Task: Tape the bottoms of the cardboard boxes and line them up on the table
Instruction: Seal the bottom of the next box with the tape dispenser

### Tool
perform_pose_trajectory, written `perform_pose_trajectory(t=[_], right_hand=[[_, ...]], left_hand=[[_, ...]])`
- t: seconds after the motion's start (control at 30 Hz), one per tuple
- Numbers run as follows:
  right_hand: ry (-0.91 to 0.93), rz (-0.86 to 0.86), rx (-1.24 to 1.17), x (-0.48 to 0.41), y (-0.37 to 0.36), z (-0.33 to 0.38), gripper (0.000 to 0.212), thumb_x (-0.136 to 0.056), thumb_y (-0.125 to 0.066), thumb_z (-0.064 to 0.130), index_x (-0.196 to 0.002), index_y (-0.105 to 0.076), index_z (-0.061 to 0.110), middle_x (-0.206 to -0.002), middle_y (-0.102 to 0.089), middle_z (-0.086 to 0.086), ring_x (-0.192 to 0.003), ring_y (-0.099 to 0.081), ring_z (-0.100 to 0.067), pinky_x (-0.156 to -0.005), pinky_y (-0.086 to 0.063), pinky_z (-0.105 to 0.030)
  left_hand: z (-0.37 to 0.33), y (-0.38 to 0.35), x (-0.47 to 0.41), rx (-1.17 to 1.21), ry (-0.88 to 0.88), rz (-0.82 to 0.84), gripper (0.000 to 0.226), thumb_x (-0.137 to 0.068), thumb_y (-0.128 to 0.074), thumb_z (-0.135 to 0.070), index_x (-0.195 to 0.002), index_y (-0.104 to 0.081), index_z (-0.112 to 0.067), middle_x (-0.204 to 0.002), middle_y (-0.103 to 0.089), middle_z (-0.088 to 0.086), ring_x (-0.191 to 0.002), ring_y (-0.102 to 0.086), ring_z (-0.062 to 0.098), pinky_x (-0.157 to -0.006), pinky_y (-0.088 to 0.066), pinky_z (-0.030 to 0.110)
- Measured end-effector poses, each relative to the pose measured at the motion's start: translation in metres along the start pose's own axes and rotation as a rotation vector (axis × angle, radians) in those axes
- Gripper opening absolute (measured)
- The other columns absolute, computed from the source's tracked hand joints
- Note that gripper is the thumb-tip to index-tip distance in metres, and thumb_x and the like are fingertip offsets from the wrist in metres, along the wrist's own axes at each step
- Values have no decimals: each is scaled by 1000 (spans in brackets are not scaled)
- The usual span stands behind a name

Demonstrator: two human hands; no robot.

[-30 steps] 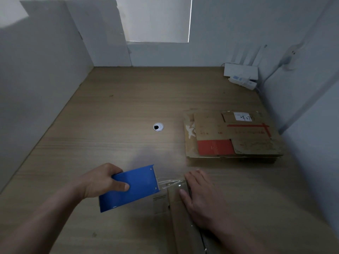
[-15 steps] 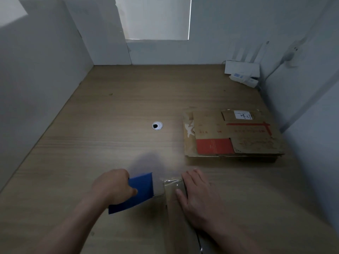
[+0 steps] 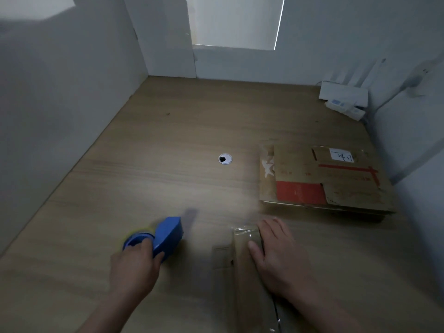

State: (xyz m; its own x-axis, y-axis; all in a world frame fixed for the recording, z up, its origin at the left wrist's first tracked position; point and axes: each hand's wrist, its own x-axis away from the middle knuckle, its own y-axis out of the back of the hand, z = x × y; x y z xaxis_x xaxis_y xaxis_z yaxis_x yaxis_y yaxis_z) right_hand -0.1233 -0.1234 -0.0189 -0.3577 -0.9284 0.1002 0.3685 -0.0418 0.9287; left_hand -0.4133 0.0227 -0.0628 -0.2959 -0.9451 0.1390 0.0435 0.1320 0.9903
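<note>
A cardboard box [image 3: 240, 265] is lying at 5 o'clock on the desk [image 3: 168, 140], its near end cut off by the frame edge and its inside out of sight; clear tape [image 3: 242, 230] is glinting along its far edge. The right hand [image 3: 278, 258] is pressing flat on it, fingers straight. At 7 o'clock the left hand [image 3: 134, 267] is gripping a blurred blue tape dispenser [image 3: 168, 234] low over the desk. Flattened cardboard boxes [image 3: 312, 179] are lying stacked at 3 o'clock, just beyond the right hand. A router [image 3: 343, 93] is sitting at 1 o'clock.
</note>
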Motion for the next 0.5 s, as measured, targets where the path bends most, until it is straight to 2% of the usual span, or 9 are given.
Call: perform_pose_trajectory(t=[0.07,0.17,0.23,0.37,0.43,0.5], right_hand=[[-1,5,1,0,-1,-1,69,-89,-20,64,-140,-45,25,-148,-43,6,-144,-25,-15,-111,-37,-39],[12,-13,5,1,-2,-2,67,-90,-23,62,-139,-47,22,-146,-46,3,-142,-29,-18,-113,-36,-39],[22,-35,11,1,-4,-3,64,-92,-28,60,-136,-50,21,-143,-49,2,-139,-33,-21,-113,-36,-39],[36,-56,9,0,-4,-3,61,-93,-31,58,-136,-50,20,-142,-49,1,-138,-34,-21,-113,-34,-37],[44,-56,15,-1,-4,-4,63,-93,-29,59,-137,-49,20,-143,-48,2,-138,-33,-20,-114,-33,-36],[56,-62,11,-1,-4,-5,63,-93,-29,58,-137,-50,18,-142,-49,2,-137,-34,-19,-115,-32,-35]], left_hand=[[3,-20,12,15,37,25,29,-89,-60,-48,-101,-57,-22,-92,-70,2,-87,-66,26,-70,-42,36],[5,-42,28,59,92,62,34,-92,-58,-46,-113,-56,-19,-101,-69,6,-95,-63,29,-76,-43,39],[5,-51,34,53,114,72,39,-91,-59,-45,-117,-55,-17,-99,-68,6,-94,-63,29,-78,-44,40],[5,-56,36,86,130,71,38,-88,-63,-44,-114,-55,-17,-92,-68,5,-88,-63,30,-76,-44,41],[4,-50,36,76,174,129,41,-89,-59,-49,-117,-53,-21,-101,-66,2,-96,-62,26,-80,-43,41],[0,-42,40,70,207,146,46,-83,-65,-50,-117,-56,-21,-112,-64,2,-107,-58,27,-86,-43,47]])
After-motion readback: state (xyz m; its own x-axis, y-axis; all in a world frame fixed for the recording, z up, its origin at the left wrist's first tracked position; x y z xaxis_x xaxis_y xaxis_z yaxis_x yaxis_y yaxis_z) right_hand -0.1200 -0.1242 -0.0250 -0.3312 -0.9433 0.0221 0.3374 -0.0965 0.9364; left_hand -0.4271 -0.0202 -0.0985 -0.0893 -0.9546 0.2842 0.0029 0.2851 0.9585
